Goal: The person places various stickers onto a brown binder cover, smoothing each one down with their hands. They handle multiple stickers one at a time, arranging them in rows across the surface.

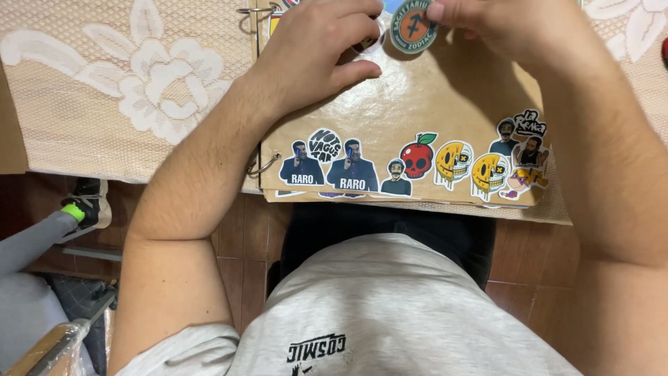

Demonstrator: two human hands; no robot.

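A brown ring-bound album page (417, 111) lies on a lace-covered table in front of me. A row of stickers runs along its near edge: cartoon men, a red apple skull (417, 157), melting yellow smiley faces (454, 163). My left hand (313, 52) rests on the upper part of the page, its fingers curled over a small clear-edged sticker (369, 42). My right hand (494, 24) is at the top of the page, fingertips touching a round teal and orange sticker (412, 26). The top edge of the view cuts off both hands' fingertips.
A beige lace tablecloth (125, 76) with flower patterns covers the table. Metal binder rings (263, 166) stick out at the album's left side. Below the table edge are my grey shirt, a tiled floor (236, 237), and another person's grey-clad leg and shoe (83, 209) at the left.
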